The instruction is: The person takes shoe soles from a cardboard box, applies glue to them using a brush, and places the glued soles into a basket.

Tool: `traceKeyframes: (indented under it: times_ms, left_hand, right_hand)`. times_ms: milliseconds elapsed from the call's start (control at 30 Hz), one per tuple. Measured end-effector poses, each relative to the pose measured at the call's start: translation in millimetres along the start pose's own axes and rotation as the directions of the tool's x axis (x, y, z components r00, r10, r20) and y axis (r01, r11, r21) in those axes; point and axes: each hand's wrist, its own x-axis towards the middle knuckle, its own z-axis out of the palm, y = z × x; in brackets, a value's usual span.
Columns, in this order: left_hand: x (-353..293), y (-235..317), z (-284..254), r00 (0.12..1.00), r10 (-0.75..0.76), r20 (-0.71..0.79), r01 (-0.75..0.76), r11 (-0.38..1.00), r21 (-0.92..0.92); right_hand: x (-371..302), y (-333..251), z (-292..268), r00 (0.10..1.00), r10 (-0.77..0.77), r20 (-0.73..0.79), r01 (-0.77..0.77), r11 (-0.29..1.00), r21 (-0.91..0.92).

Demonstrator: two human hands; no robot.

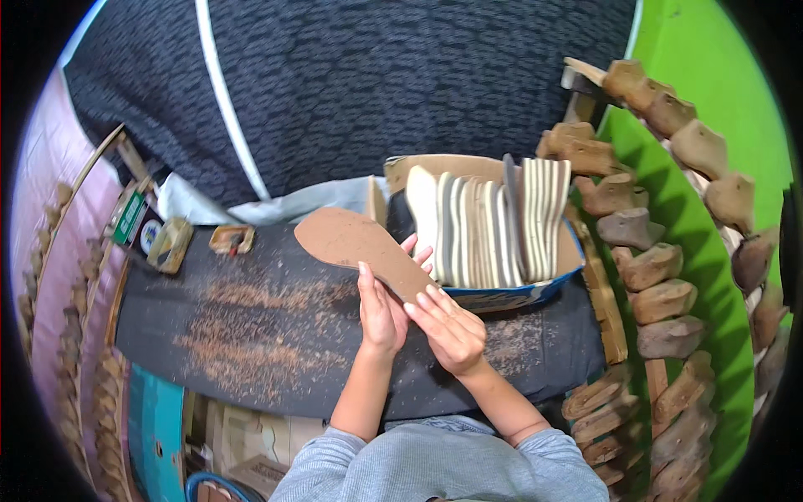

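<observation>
A brown shoe insole [355, 243] is held up over the dark-covered table, its broad end toward the far left and its narrow end toward me. My left hand [383, 314] grips it from underneath, with the thumb along the near edge and fingertips showing past the far edge. At the narrow end, my right hand [450, 330] has its fingers laid on the top face; its thumb is hidden. Just beyond my hands stands a blue-edged cardboard box [548, 290] packed with upright insoles [485, 226] in white, beige, grey and brown.
Brown shavings [259, 335] are strewn over the black table cover [155, 326]. A small tray [232, 240] and an open container [170, 245] sit at the far left. Racks of wooden shoe lasts [657, 268] line the right side; more racks [71, 335] stand left. A dark patterned cloth [401, 92] hangs behind.
</observation>
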Motion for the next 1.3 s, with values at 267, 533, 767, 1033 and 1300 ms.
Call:
traceKeyframes:
  times_ms: [267,533,767,1033,1300]
  left_hand:
    - [-25,36,-73,0.909,0.157,-0.387,-0.117,0.985,0.123]
    - [-51,71,-148,0.765,0.292,-0.573,-0.225,0.956,0.188]
    - [-57,107,-166,0.795,0.18,-0.579,-0.092,0.98,0.177]
    - [-67,192,-226,0.839,0.15,-0.523,-0.045,0.977,0.206]
    - [-71,258,-285,0.88,0.095,-0.465,0.009,0.976,0.215]
  right_hand:
    - [-16,-39,55,0.879,-0.027,0.476,-0.153,0.93,0.335]
    - [-6,-37,84,0.919,-0.051,0.392,-0.137,0.889,0.437]
    - [11,-68,130,0.934,0.048,0.354,-0.231,0.837,0.496]
    - [37,-115,237,0.907,0.148,0.395,-0.316,0.858,0.405]
    - [51,-104,379,0.834,0.352,0.425,-0.494,0.82,0.29]
